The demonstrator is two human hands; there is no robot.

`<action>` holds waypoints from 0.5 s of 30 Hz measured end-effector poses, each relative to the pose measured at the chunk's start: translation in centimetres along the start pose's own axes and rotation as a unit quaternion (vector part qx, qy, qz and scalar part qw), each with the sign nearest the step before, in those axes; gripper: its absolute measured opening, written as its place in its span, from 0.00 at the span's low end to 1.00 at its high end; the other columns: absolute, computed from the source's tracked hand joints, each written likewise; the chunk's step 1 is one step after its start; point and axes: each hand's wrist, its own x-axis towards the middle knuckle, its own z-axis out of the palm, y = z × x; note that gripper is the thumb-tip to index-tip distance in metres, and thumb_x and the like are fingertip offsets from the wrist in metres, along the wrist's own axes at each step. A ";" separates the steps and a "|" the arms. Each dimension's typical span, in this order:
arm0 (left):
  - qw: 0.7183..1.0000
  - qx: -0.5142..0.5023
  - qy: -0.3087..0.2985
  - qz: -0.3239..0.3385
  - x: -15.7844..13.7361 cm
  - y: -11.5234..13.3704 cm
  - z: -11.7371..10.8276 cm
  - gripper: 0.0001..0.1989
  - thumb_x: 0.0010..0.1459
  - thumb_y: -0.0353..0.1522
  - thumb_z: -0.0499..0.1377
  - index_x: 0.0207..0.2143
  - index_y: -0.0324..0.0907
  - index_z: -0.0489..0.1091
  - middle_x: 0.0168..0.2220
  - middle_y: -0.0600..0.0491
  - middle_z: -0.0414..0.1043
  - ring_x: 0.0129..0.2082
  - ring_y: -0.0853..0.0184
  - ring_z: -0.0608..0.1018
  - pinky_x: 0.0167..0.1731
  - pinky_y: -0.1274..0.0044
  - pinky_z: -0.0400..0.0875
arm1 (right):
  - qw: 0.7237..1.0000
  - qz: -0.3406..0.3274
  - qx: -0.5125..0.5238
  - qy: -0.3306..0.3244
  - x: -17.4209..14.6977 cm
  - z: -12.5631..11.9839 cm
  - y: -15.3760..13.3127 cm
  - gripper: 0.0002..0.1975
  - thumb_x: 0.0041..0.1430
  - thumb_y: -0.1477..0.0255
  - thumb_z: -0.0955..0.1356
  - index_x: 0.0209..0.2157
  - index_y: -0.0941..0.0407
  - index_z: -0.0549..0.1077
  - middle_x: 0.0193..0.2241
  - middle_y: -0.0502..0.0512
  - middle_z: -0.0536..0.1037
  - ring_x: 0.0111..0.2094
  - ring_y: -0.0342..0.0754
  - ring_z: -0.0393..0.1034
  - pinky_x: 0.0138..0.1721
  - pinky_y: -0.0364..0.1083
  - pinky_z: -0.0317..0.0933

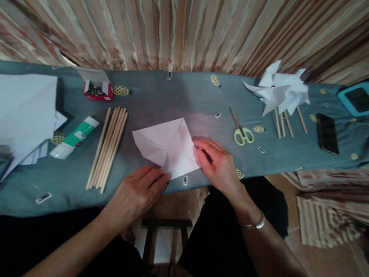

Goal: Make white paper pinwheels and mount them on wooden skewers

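Observation:
A square sheet of white paper (184,145) with diagonal creases and slits lies on the cloth in front of me. At its near edge, my left hand (141,186) pinches a corner flap between thumb and fingers. My right hand (216,163) is closed at the paper's right corner, thumb and fingers gripping the edge there; a silver bracelet circles that wrist. Left of the paper lie several wooden sticks (107,149) side by side. To the right rest scissors (241,130) with light green handles, blades pointing away from me.
White paper pinwheels (282,89) on sticks lie back right, beside a dark phone (328,134) and a blue-framed device (362,99). Leftward are a glue tube (74,137), a red box (98,91) of small metal pieces and stacked white paper (19,107). A curtain (181,26) hangs behind the table.

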 end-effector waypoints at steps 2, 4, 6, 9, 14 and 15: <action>1.000 0.012 -0.014 0.010 -0.1 -0.1 -0.3 0.09 0.60 0.24 0.56 0.43 0.34 0.71 0.38 0.46 0.74 0.36 0.62 0.74 0.35 0.70 0.76 | 1.000 0.003 0.009 0.003 -0.1 0.0 0.1 0.13 0.63 0.74 0.62 0.45 0.55 0.75 0.43 0.58 0.80 0.45 0.51 0.73 0.51 0.55 0.66; 0.999 0.022 -0.016 0.017 -0.2 -0.2 -0.7 0.08 0.60 0.23 0.56 0.41 0.33 0.71 0.37 0.46 0.74 0.36 0.61 0.74 0.35 0.69 0.76 | 0.999 0.008 0.036 0.003 -0.2 -0.2 0.3 0.14 0.63 0.75 0.62 0.45 0.55 0.75 0.44 0.58 0.79 0.46 0.51 0.73 0.52 0.55 0.65; 1.000 0.026 -0.003 0.012 -0.4 -0.4 -1.1 0.06 0.60 0.23 0.56 0.39 0.34 0.71 0.36 0.47 0.74 0.35 0.62 0.75 0.35 0.70 0.76 | 0.996 0.011 0.087 -0.023 -0.3 -0.6 0.5 0.16 0.60 0.78 0.61 0.45 0.55 0.76 0.46 0.58 0.78 0.49 0.50 0.72 0.54 0.54 0.64; 1.000 0.018 0.000 -0.014 -0.9 -1.2 -1.7 0.05 0.61 0.25 0.56 0.38 0.35 0.71 0.35 0.48 0.74 0.34 0.63 0.75 0.35 0.71 0.75 | 0.979 0.020 0.172 -0.107 -0.4 -1.4 0.6 0.21 0.55 0.83 0.60 0.46 0.52 0.76 0.53 0.55 0.73 0.56 0.47 0.66 0.57 0.51 0.62; 0.999 -0.004 0.004 -0.041 -1.5 -2.5 -2.4 0.06 0.62 0.28 0.55 0.39 0.37 0.71 0.37 0.48 0.73 0.36 0.63 0.77 0.36 0.71 0.76 | 0.939 0.076 0.251 -0.223 -0.5 -1.7 -0.2 0.23 0.52 0.79 0.68 0.50 0.49 0.73 0.63 0.53 0.61 0.62 0.51 0.59 0.56 0.51 0.64; 0.999 -0.006 0.006 -0.043 -1.5 -2.5 -2.4 0.05 0.62 0.28 0.55 0.39 0.37 0.71 0.37 0.49 0.74 0.35 0.64 0.77 0.36 0.72 0.76 | 0.936 0.082 0.254 -0.228 -0.4 -1.5 -0.4 0.22 0.51 0.77 0.70 0.49 0.49 0.73 0.63 0.54 0.60 0.62 0.52 0.58 0.57 0.53 0.63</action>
